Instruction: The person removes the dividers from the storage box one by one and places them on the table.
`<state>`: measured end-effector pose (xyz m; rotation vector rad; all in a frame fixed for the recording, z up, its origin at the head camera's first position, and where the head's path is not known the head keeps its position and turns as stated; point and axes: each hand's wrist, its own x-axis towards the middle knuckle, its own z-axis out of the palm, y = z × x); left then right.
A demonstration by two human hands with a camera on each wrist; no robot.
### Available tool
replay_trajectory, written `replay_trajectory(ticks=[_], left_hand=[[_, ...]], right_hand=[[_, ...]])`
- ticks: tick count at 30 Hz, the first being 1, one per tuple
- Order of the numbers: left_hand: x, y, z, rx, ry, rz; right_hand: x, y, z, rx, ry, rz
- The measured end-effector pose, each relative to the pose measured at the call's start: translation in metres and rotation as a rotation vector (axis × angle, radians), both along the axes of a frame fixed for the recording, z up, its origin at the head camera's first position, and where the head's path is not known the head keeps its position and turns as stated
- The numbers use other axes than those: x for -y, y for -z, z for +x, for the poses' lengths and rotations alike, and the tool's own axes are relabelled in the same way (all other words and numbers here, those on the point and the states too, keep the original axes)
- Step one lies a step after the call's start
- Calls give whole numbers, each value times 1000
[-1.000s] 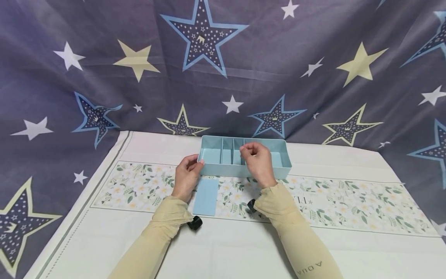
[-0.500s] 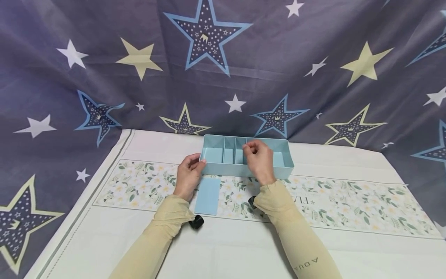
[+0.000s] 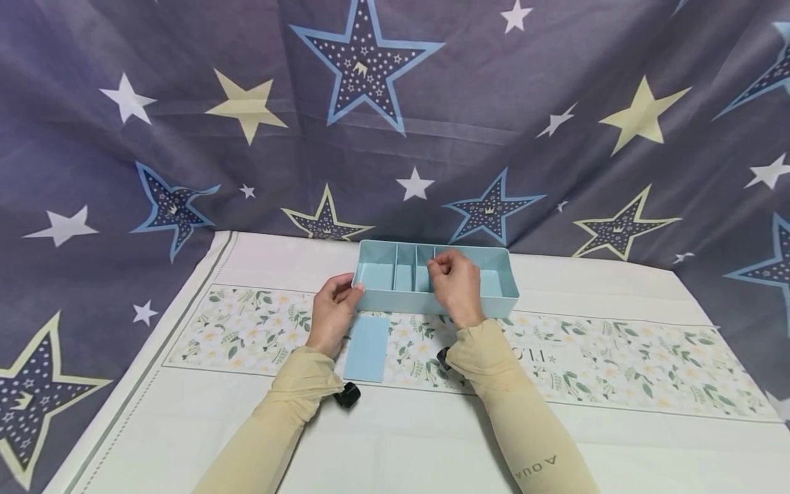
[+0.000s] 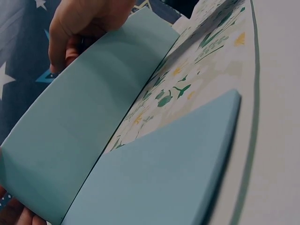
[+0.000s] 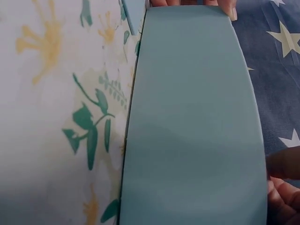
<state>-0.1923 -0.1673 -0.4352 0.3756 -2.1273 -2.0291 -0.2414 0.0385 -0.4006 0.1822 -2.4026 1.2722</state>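
Observation:
A light blue organizer box (image 3: 395, 300) with upright dividers stands lengthwise across the table. My left hand (image 3: 332, 309) grips its left end, thumb at the front corner. My right hand (image 3: 458, 285) reaches over the front wall and pinches the top of the rightmost divider (image 3: 434, 252), mostly hidden by the fingers. In front of the box lies a flat blue rectangular panel (image 3: 367, 350), touched by neither hand. The box's front wall (image 4: 93, 103) fills much of the left wrist view. Seen from the right wrist, the same wall (image 5: 197, 112) hides most of my right hand's fingers (image 5: 283, 166).
Under the box and panel runs a floral-printed strip (image 3: 592, 363) on the white tablecloth (image 3: 407, 446). A dark star-patterned curtain (image 3: 469, 82) hangs close behind the box. A black wrist device (image 3: 348, 395) sits at the left cuff.
The head view has shifted slightly. Both hands keep their places on the box and divider, and the panel lies where it was.

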Motion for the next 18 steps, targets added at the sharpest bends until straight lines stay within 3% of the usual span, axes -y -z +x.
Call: replay_trajectory(ticks=[18], left_hand=[[0,0,1,4,2,-7]], right_hand=[[0,1,0,1,58,185]])
